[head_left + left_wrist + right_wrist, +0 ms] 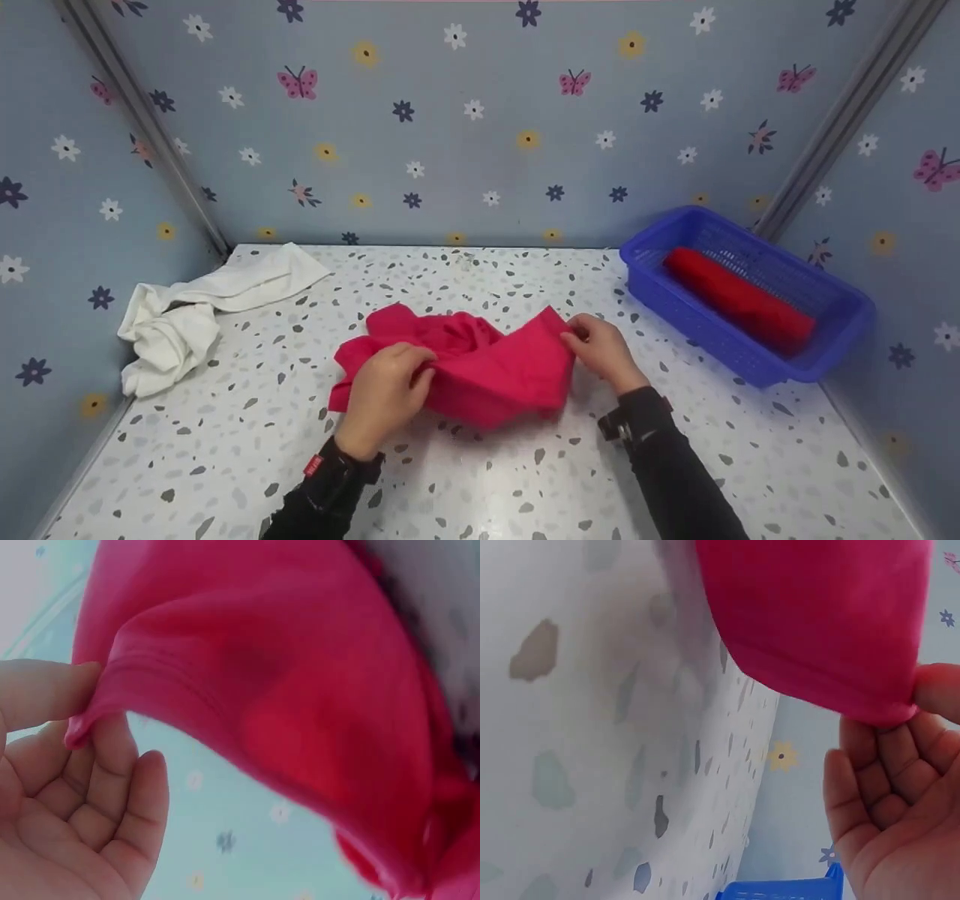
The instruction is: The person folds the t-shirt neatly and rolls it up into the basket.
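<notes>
A bright pink-red garment (495,375) lies bunched at the middle of the speckled table, its near part lifted and stretched between both hands. My left hand (390,386) pinches its stitched hem between thumb and forefinger; the left wrist view shows that hem (157,675) close up, the other fingers loosely curled below. At the cloth's right side my right hand (602,349) pinches a hemmed corner (885,709) between thumb and fingers. The garment's far part stays crumpled on the table behind the left hand.
A blue plastic basket (637,277) stands at the back right with a rolled red cloth (739,300) inside. Crumpled white cloth (176,330) lies at the left by the wall. Patterned panels (465,82) enclose the speckled table (480,495) at the back and sides.
</notes>
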A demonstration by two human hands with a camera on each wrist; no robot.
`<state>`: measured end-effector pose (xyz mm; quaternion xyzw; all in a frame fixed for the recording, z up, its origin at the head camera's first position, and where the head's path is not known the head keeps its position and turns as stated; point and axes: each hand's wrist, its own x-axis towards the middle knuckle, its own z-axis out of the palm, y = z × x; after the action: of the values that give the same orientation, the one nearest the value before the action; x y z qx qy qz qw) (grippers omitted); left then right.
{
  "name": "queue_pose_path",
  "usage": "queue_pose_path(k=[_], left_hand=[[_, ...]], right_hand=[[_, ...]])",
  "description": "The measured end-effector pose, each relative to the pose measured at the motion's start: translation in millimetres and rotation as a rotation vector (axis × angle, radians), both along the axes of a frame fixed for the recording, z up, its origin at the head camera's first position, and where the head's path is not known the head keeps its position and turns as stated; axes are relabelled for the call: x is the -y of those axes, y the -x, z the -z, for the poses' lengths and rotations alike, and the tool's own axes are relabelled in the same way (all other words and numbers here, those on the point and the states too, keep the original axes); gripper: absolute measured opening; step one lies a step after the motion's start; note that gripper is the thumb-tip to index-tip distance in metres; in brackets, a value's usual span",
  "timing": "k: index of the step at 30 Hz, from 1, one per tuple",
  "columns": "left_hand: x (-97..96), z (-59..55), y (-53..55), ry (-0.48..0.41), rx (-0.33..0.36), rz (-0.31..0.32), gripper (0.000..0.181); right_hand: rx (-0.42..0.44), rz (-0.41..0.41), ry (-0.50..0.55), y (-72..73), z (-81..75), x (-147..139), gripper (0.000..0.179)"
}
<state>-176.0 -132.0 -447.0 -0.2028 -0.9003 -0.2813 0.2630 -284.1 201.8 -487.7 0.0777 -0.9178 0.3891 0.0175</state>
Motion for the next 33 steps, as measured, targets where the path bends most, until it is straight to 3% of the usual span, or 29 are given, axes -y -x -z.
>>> queue_pose_path(k=[8,15,22,33], left_hand=[[27.6,-18.6,-3.6,-0.116,-0.194,-0.06,0.021],[49.2,-29.3,-7.4,-0.169,-0.244,-0.138,0.017],[72.2,-43.7,-13.3,-0.201,-0.257,-0.224,0.017],[87.2,-55.1,-10.0,-0.259,-0.332,-0.257,0.015]], right_hand=[[-0.019,-0.13,0.12,-2.2,-2.0,17,0.009],[-0.033,-0.177,0.114,-2.2,-0.5,30,0.01],[0.01,-0.151,0.055,-1.9,8.1,36,0.01],[0.056,-0.213,-0.177,-2.3,20.6,53,0.029]])
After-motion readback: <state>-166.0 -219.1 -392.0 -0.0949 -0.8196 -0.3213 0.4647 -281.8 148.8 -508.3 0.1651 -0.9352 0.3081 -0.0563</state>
